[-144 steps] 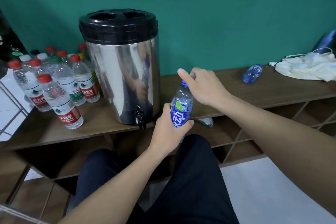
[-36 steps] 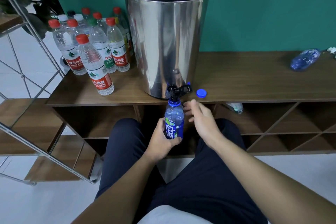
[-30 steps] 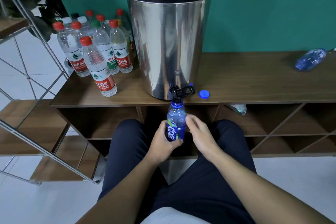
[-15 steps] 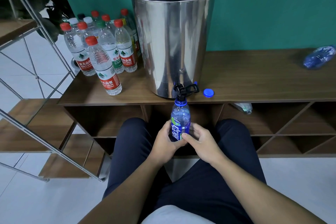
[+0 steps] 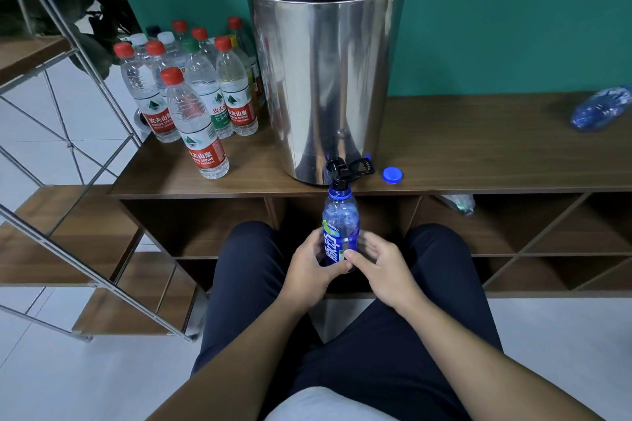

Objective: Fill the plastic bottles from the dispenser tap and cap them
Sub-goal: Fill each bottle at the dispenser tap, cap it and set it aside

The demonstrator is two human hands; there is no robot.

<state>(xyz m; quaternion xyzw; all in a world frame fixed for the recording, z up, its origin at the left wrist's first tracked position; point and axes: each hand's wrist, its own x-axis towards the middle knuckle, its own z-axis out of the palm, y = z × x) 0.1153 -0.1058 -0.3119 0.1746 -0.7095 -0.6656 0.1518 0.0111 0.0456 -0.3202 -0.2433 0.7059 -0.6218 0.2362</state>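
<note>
Filling under way: blue-labelled bottle (image 5: 340,236) held upright with its open neck directly beneath the black tap (image 5: 339,170) of the steel dispenser (image 5: 325,79). Left hand (image 5: 309,272) wraps the lower body, fingers curled round it; right hand (image 5: 378,268) steadies the other side, thumb on the label, fingers curved about it. Blue cap (image 5: 392,175) lies on the wooden shelf (image 5: 478,147), just right of the tap. Capped red-topped bottles (image 5: 191,106) stand left of the dispenser. Next, as judged: close the tap when full, fetch the cap, screw on. Versus a second ago, the right hand has closed onto the bottle.
</note>
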